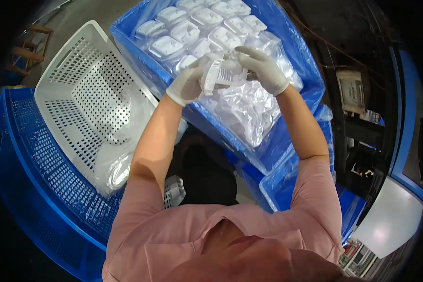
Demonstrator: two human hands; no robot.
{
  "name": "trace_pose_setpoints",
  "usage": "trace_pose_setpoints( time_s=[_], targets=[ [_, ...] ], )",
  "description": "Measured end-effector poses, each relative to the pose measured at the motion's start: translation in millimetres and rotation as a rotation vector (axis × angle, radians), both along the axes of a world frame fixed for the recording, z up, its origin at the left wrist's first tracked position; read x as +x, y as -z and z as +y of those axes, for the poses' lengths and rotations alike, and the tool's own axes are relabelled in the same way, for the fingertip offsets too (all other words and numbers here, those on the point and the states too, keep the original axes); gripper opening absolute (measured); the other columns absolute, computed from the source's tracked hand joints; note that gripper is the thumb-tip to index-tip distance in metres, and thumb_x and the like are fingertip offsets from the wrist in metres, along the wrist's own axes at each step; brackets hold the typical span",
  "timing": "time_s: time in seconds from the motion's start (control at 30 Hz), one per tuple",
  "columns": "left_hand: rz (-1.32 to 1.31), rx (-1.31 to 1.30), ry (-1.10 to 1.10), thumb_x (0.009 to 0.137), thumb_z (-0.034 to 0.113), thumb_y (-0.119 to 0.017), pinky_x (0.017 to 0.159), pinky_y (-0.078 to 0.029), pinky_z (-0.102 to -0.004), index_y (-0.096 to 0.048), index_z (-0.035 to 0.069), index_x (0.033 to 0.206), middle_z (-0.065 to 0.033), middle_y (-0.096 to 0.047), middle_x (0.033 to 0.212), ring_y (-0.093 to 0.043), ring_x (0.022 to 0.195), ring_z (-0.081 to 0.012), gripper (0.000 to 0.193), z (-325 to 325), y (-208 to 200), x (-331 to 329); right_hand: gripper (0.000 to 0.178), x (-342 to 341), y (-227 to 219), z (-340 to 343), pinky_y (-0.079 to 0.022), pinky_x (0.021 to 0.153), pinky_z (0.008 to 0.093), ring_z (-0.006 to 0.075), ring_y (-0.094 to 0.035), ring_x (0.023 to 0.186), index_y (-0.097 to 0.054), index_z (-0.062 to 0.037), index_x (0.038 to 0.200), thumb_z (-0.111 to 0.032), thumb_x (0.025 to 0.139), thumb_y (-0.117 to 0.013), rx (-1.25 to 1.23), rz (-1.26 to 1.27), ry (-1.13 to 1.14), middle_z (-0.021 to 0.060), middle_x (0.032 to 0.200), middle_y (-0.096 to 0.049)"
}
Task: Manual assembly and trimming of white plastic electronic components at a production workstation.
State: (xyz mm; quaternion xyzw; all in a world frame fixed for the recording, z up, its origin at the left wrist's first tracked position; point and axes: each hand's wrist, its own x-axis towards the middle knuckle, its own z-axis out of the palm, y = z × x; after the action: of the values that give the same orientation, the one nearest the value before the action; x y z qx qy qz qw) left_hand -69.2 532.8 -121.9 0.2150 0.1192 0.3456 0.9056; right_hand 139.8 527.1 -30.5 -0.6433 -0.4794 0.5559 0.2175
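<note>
Both my hands wear white gloves and are raised over a blue crate (211, 130) lined with clear plastic. Between them is a white plastic housing (213, 77) with a ribbed, partly see-through side. Its left end is in the grip of my left hand (187, 85). My right hand (266, 71) curls its fingers about the right end; some fingertips there are hidden. Below and beyond, rows of similar white plastic housings (207, 17) lie in the crate, several in clear bags. Crumpled clear plastic film (254, 110) covers the crate's near part.
To the left, a white perforated basket (66, 110) with a clear plastic bag (113, 169) sits on a blue mesh crate (56, 155). Another blue crate (268, 188) stands nearer, at right. A wooden stool (30, 51) is far left; a pale panel (390, 216) is at right.
</note>
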Motion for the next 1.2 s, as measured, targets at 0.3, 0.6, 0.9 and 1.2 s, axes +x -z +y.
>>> trace_pose_setpoints(
  time_s=[0.3, 0.6, 0.9, 1.2],
  targets=[
    [-0.027, 0.443, 0.392, 0.081, 0.022, -0.065, 0.098, -0.042, -0.033, -0.048, 0.0, 0.126, -0.009, -0.051, 0.123, -0.05, 0.112, -0.0172, 0.053, 12, 16, 5, 0.037, 30, 9, -15, -0.047, 0.072, 0.0266, 0.0155, -0.059, 0.081, -0.061, 0.0016, 0.11, -0.026, 0.086, -0.064, -0.22, -0.044, -0.124, 0.0054, 0.087, -0.062],
    [-0.104, 0.033, -0.264, 0.091, 0.017, -0.049, 0.099, -0.038, -0.0528, -0.045, 0.003, 0.129, -0.0172, -0.049, 0.127, -0.047, 0.117, -0.0316, 0.04, 5, 22, 7, 0.024, 19, 47, -29, -0.047, 0.077, 0.0384, 0.0252, -0.061, 0.089, -0.059, -0.0118, 0.104, -0.009, 0.081, -0.052, 0.653, -1.138, -0.655, 0.0073, 0.098, -0.062],
    [0.427, 0.531, -0.324, 0.069, -0.015, -0.065, 0.077, -0.054, -0.0311, -0.045, 0.006, 0.128, -0.0084, -0.058, 0.11, -0.06, 0.096, -0.0178, 0.066, 4, 33, 7, 0.026, 3, 101, -22, -0.044, 0.085, 0.0351, 0.021, -0.055, 0.102, -0.057, -0.0155, 0.104, -0.01, 0.079, -0.052, 0.731, -1.147, -0.928, 0.0019, 0.104, -0.057],
    [0.222, 0.133, -0.223, 0.091, 0.022, -0.055, 0.071, -0.052, -0.031, -0.049, 0.002, 0.118, -0.0094, -0.058, 0.107, -0.061, 0.089, -0.017, 0.034, 7, 6, 12, 0.043, 10, 76, -31, -0.047, 0.086, 0.0379, 0.0281, -0.055, 0.106, -0.057, -0.012, 0.116, -0.004, 0.073, -0.055, 0.767, -0.85, -0.759, 0.0075, 0.115, -0.057]
  ],
)
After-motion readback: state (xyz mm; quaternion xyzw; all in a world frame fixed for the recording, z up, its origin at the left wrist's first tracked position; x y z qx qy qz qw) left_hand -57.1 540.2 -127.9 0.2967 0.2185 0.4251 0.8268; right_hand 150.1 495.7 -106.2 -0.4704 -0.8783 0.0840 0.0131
